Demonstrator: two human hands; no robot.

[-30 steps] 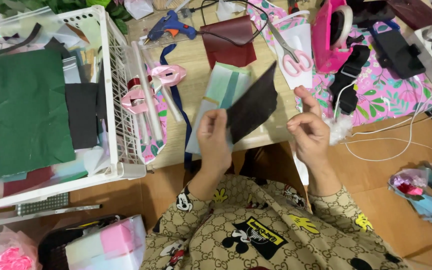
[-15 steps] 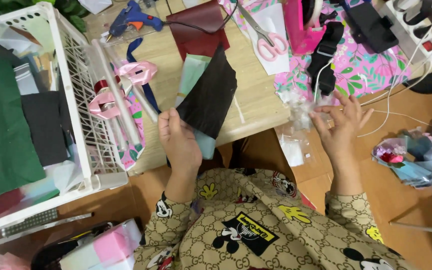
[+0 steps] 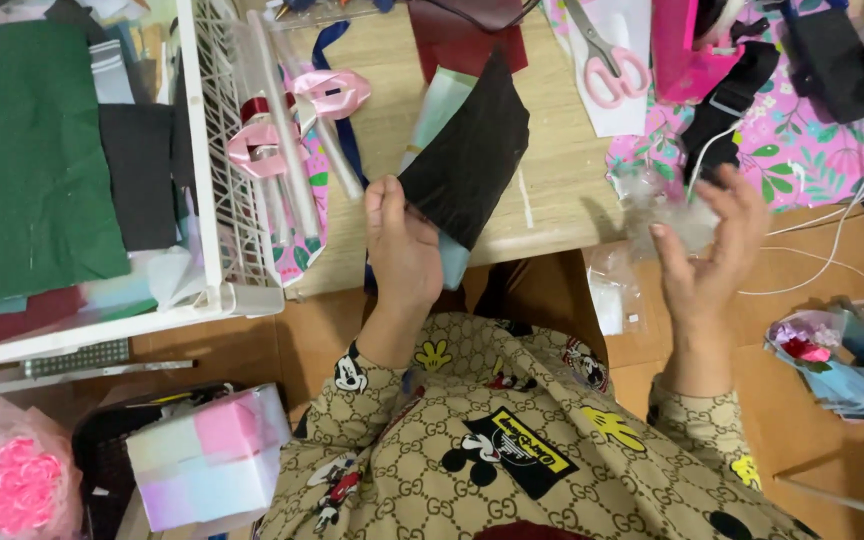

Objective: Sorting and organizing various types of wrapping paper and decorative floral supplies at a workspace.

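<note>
**Left hand pinches dark sheet, right hand lifts clear wrap**

Nearest: the person's patterned beige sleeves and lap. Low left, a pastel pink-and-white block (image 3: 210, 455) and a pink flower bunch (image 3: 14, 482) sit on the floor.

Left hand (image 3: 402, 245) is closed, thumb and fingers pinching the lower corner of a black sheet (image 3: 470, 158). A pale teal sheet (image 3: 439, 110) lies behind the black one, its lower end showing just under the hand. Both sheets are held over the near edge of the wooden worktop (image 3: 552, 200), black sheet tilted, top corner pointing away.

Right hand (image 3: 707, 245) is raised at the worktop's right corner, fingers spread and loosely curled, mostly open, touching a crumpled piece of clear plastic wrap (image 3: 667, 210). Grip on it is loose; cannot tell how firmly. More clear wrap hangs below the worktop edge.

Right side, on the floor: a wrapped bouquet (image 3: 832, 355), white cable beside it.

Left of the left hand: white wire basket (image 3: 214, 160) holding green felt (image 3: 27, 160) and dark fabric. Pink ribbon bows (image 3: 287, 115) and clear rods lean on the basket wall.

Farther: maroon sheet (image 3: 467, 35), pink-handled scissors (image 3: 607, 60) on white paper, a floral pink cloth (image 3: 802, 140), a black object on top of it.
</note>
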